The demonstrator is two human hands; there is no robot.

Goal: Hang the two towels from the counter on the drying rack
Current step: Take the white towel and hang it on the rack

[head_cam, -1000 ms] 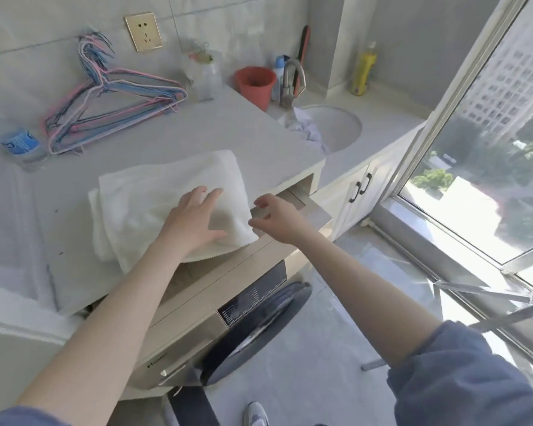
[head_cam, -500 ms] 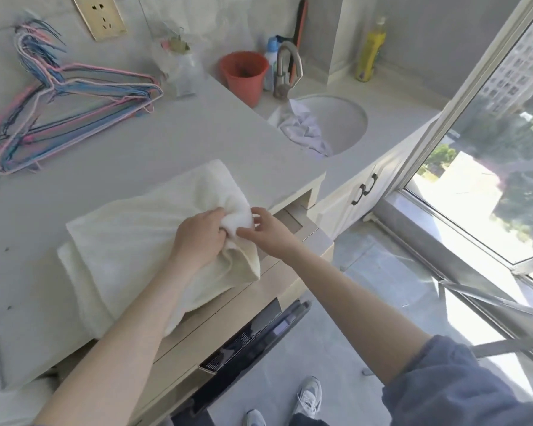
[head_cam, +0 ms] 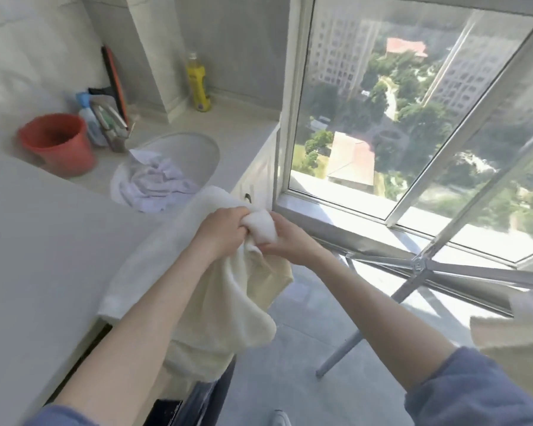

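A cream white towel [head_cam: 216, 305] hangs off the counter's front edge, its upper part still trailing on the grey counter [head_cam: 50, 241]. My left hand [head_cam: 225, 230] and my right hand [head_cam: 285, 238] both grip one bunched corner of it, held just past the counter edge. The metal drying rack [head_cam: 419, 265] stands to the right by the window, its legs crossing at a joint. A second cream towel [head_cam: 511, 336] shows at the right edge, apparently lying on the rack; its support is out of view.
A round sink [head_cam: 194, 155] holds a crumpled pale cloth [head_cam: 154, 182]. A red bucket [head_cam: 59, 142], a squeegee [head_cam: 113, 75], bottles and a yellow bottle [head_cam: 199, 84] stand behind it. A large window [head_cam: 413, 118] fills the right. Grey floor tiles lie below.
Both hands closed on the towel's corner and pulled it right, off the counter edge. My view has swung right toward the window and rack.
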